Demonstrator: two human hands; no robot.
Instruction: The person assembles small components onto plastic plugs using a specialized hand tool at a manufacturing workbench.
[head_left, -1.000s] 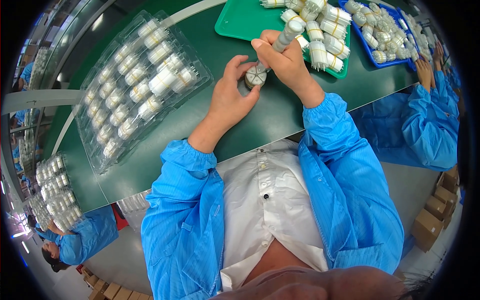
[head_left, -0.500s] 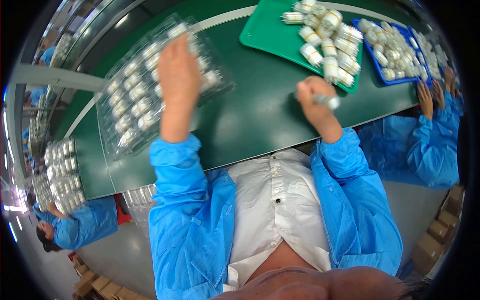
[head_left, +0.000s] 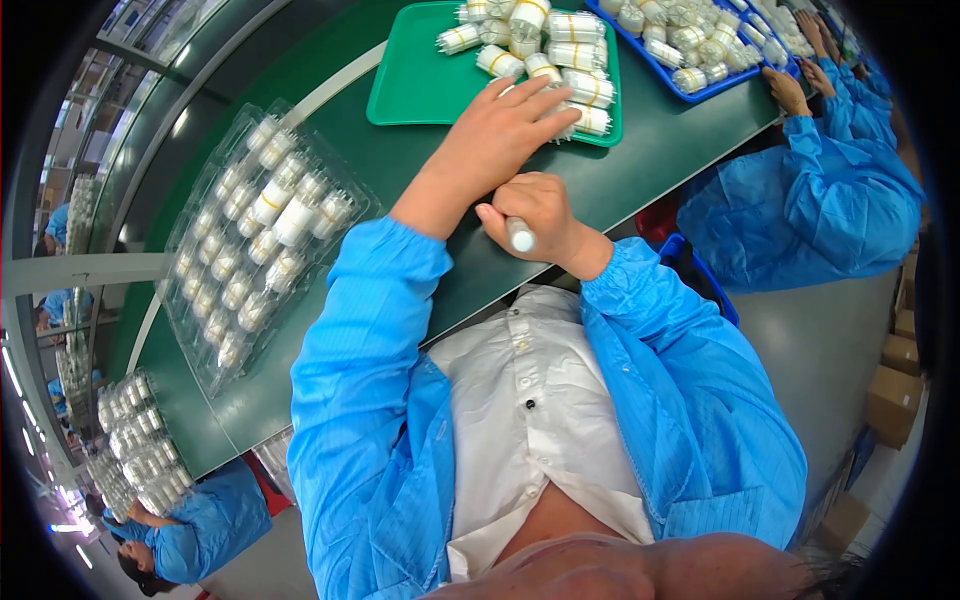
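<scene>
My left hand [head_left: 500,135] lies over the near edge of a green tray [head_left: 415,95], palm down with fingers spread. Its fingertips reach the white bundled cylinders [head_left: 590,88], which have yellow bands and spiky wire ends. Whether it touches one cannot be told. Just below, my right hand [head_left: 548,212] is closed in a fist around a pale, round-ended stick [head_left: 520,235]; most of it is hidden in the palm. To the left, a clear plastic blister tray [head_left: 185,335] holds rows of similar white pieces, two of them taller with yellow bands [head_left: 270,202].
A blue tray [head_left: 690,95] full of clear-and-white pieces stands to the right, beside co-workers' hands [head_left: 790,90]. Filled clear trays [head_left: 140,440] are stacked at the lower left near another person in blue. The green table [head_left: 400,170] ends along my front.
My left hand has gone from the blister tray over to the cylinders on the green tray. My right hand, still gripping the stick, has come leftward beside it. The whole view has shifted.
</scene>
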